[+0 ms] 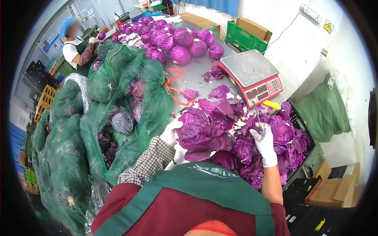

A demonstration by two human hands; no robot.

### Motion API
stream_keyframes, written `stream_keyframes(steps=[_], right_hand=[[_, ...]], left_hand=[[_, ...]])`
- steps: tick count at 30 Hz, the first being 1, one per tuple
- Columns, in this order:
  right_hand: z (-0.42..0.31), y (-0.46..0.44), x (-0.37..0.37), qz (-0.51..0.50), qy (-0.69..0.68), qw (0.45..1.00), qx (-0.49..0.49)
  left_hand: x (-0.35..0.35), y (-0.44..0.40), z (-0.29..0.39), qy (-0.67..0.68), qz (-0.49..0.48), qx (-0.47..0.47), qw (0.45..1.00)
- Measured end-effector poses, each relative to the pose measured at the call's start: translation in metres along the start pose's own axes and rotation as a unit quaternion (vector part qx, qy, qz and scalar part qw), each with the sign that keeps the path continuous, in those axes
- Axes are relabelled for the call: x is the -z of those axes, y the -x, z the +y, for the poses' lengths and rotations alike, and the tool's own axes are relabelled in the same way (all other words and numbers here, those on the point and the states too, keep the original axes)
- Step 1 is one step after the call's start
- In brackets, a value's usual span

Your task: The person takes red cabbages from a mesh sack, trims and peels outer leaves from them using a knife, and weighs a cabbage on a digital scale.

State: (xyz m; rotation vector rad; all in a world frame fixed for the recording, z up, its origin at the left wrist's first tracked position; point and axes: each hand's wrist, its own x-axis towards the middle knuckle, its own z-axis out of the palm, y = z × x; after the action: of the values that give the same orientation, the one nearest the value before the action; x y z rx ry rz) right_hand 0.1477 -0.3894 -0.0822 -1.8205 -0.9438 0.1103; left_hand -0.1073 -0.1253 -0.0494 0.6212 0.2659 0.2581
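My left hand (171,132), in a white glove, grips the left side of a large red cabbage (194,129) with loosened outer leaves. A white glove also covers my right hand (265,142), which is closed around a knife (258,116). Its thin blade points away from me, and its handle is hidden in the hand. Below and beside this hand lies a heap of torn purple leaves (248,151), some of them in a black crate (297,118). Several trimmed cabbages (180,55) stand farther back on the metal table (187,78).
A red scale (250,74) stands at the right, with a yellow-handled tool (271,104) before it. Green net sacks (114,86) of cabbages crowd the left. A green crate (245,36) sits at the back. A co-worker (75,47) holds a cabbage at the far left.
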Motion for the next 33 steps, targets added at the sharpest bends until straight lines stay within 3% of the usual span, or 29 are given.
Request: stream_keyframes(steps=[1,2,3,5,6,8,9,13,14,16,17,18,19,20,21,22,24,26,28,30,33], right_hand=[[-0.033,-0.004,-0.014,0.006,-0.198,0.979,-0.053],[-0.071,-0.007,-0.019,-0.037,-0.303,0.948,-0.085],[-0.108,-0.012,-0.017,-0.124,-0.255,0.951,-0.121],[-0.120,-0.005,-0.044,-0.144,-0.203,0.968,-0.031],[-0.128,-0.007,-0.050,-0.127,-0.080,0.987,0.056],[-0.151,-0.010,-0.042,-0.225,-0.191,0.952,-0.083],[-0.163,-0.012,-0.034,-0.242,-0.159,0.955,-0.064],[-0.164,-0.006,-0.035,-0.163,-0.137,0.976,0.039],[-0.161,-0.007,-0.033,-0.146,-0.214,0.964,-0.053],[-0.146,-0.016,-0.017,-0.105,-0.356,0.899,-0.231],[-0.128,-0.024,-0.012,-0.114,-0.295,0.920,-0.231],[-0.096,-0.033,-0.012,-0.125,-0.230,0.937,-0.231],[-0.041,-0.033,-0.028,-0.047,0.036,0.998,0.009],[-0.070,-0.032,-0.016,-0.083,0.209,0.971,0.084],[-0.091,-0.033,-0.019,-0.116,-0.002,0.992,-0.038],[-0.112,-0.030,-0.025,-0.144,-0.214,0.953,-0.162],[-0.164,-0.032,-0.022,-0.230,-0.432,0.854,-0.178],[-0.172,-0.035,-0.041,-0.268,-0.300,0.903,-0.150],[-0.164,-0.036,-0.050,-0.265,-0.295,0.911,-0.118],[-0.170,-0.039,-0.043,-0.312,-0.293,0.887,-0.175],[-0.151,-0.051,-0.048,-0.367,-0.269,0.871,-0.185]], left_hand=[[-0.012,0.002,0.007,-0.031,-0.018,-0.015,0.999],[-0.025,0.001,0.011,-0.062,-0.040,-0.028,0.997],[-0.035,-0.001,0.014,-0.092,-0.063,-0.042,0.993],[-0.045,-0.002,0.018,-0.124,-0.080,-0.066,0.987],[-0.048,-0.001,0.019,-0.138,-0.088,-0.079,0.983],[-0.049,0.003,0.025,-0.170,-0.079,-0.113,0.976],[-0.053,0.005,0.030,-0.186,-0.091,-0.129,0.970],[-0.057,0.011,0.036,-0.165,-0.140,-0.130,0.968],[-0.059,0.013,0.036,-0.148,-0.157,-0.125,0.969],[-0.029,0.014,0.023,-0.138,-0.043,-0.130,0.981],[-0.008,0.014,0.014,-0.132,0.012,-0.131,0.982],[-0.004,0.014,0.015,-0.107,-0.018,-0.123,0.987],[0.001,0.014,0.016,-0.082,-0.048,-0.112,0.989],[-0.007,0.010,0.028,-0.040,-0.166,-0.090,0.981],[-0.019,0.007,0.036,-0.048,-0.206,-0.086,0.974],[-0.032,0.005,0.044,-0.057,-0.246,-0.081,0.964],[-0.062,0.012,0.047,-0.170,-0.161,-0.101,0.967],[-0.058,0.006,0.045,-0.261,-0.168,-0.131,0.942],[-0.053,0.005,0.047,-0.296,-0.160,-0.126,0.933],[-0.043,0.005,0.048,-0.308,-0.182,-0.115,0.927],[-0.033,0.006,0.039,-0.298,-0.118,-0.109,0.941]])
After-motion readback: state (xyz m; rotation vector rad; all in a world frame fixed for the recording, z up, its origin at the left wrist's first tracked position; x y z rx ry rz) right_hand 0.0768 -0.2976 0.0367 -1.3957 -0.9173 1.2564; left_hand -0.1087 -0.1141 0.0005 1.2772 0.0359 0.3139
